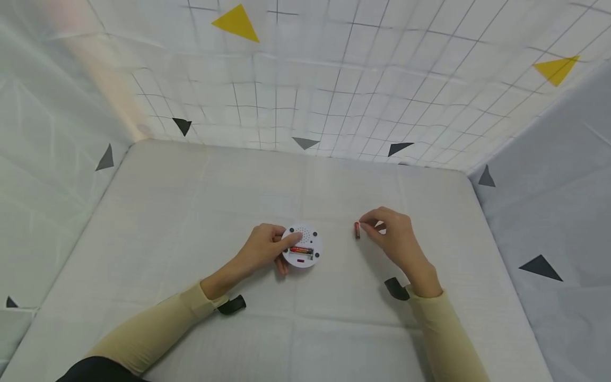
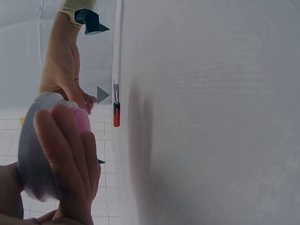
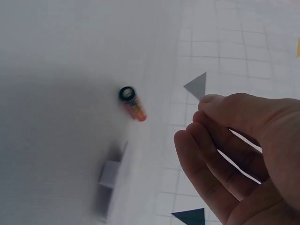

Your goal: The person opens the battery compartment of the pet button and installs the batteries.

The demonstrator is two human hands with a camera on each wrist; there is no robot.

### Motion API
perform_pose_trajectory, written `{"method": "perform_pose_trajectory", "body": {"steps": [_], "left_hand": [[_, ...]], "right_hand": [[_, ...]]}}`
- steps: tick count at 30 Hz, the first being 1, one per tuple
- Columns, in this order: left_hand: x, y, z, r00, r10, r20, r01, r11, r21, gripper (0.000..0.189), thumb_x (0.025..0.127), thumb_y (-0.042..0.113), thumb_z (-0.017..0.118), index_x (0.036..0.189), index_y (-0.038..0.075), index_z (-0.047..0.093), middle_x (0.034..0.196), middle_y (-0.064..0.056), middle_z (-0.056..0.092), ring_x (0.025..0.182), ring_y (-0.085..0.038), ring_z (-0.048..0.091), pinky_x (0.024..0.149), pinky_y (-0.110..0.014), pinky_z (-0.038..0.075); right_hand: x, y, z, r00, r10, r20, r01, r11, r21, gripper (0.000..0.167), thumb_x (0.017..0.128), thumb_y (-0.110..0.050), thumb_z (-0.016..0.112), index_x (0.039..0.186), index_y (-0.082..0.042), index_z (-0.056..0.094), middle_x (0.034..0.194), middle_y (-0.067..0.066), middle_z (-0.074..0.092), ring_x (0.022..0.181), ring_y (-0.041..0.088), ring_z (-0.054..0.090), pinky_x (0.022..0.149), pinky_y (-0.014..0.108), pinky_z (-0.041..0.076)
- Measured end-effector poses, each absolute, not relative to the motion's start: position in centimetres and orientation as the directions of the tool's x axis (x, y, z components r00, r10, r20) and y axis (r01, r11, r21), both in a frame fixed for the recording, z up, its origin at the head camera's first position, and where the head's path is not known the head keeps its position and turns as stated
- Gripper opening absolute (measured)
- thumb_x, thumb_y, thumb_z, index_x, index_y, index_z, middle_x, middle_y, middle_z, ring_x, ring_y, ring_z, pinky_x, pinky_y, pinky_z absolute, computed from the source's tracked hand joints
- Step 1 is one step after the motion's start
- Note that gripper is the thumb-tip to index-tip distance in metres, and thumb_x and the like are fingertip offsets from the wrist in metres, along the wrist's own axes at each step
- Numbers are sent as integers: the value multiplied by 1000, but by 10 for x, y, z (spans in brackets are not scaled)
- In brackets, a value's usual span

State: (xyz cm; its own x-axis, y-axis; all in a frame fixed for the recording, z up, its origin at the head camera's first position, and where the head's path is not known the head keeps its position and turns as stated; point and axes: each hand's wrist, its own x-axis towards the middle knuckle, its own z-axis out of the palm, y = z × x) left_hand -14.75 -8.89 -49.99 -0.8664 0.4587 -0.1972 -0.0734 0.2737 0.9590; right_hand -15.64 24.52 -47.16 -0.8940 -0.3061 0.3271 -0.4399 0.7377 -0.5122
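Head view: left hand [image 1: 261, 249] grips a round white device [image 1: 303, 246] lying back-up on the counter [image 1: 191, 223], one red battery [image 1: 302, 250] seated in its bay. At three o'clock of it, right hand [image 1: 393, 235] has fingertips at a loose battery [image 1: 357, 229].

Left wrist view: fingers [image 2: 65, 154] curl round the device rim; loose battery lies beyond.

Right wrist view: fingers are bunched, clear of the battery, holding nothing. Risk, as judged: the cylinder rolls away under a glancing touch.

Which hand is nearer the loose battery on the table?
Right. The right hand has its fingertips right beside the loose battery; actual contact cannot be told. The left hand is farther off to the battery's left, holding the round white device.
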Motion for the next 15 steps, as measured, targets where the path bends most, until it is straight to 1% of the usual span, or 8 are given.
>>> {"method": "perform_pose_trajectory", "body": {"steps": [4,7,10,15], "left_hand": [[-147,-89,-499,-865,463,-193,-68,275,959,41,102,44,69,102,3,72,66,-9,75,52,-28,72,59,-33,60],[-147,-88,-499,-864,465,-194,-66,277,959,41,102,44,69,103,3,72,66,-8,75,52,-28,72,60,-32,60],[-147,-89,-498,-864,464,-197,-67,282,957,41,102,45,69,102,4,72,66,-7,75,52,-28,72,60,-33,60],[-146,-89,-497,-862,468,-195,-68,275,959,41,102,45,70,102,4,72,66,-8,75,52,-28,72,60,-32,60]], "right_hand": [[-160,250,-480,-907,-311,283,-418,745,-520,17,89,7,80,102,-4,78,97,6,76,88,21,72,75,42,64],[-163,251,-487,-912,-320,255,-408,756,-512,20,87,11,79,102,-3,79,102,8,76,93,25,72,79,44,64],[-165,252,-492,-911,-335,239,-411,764,-497,24,86,12,80,101,-5,81,108,10,75,102,29,70,83,46,63],[-166,251,-496,-905,-359,229,-425,778,-462,26,84,13,81,100,-8,83,119,14,73,117,35,63,96,53,57]]}}
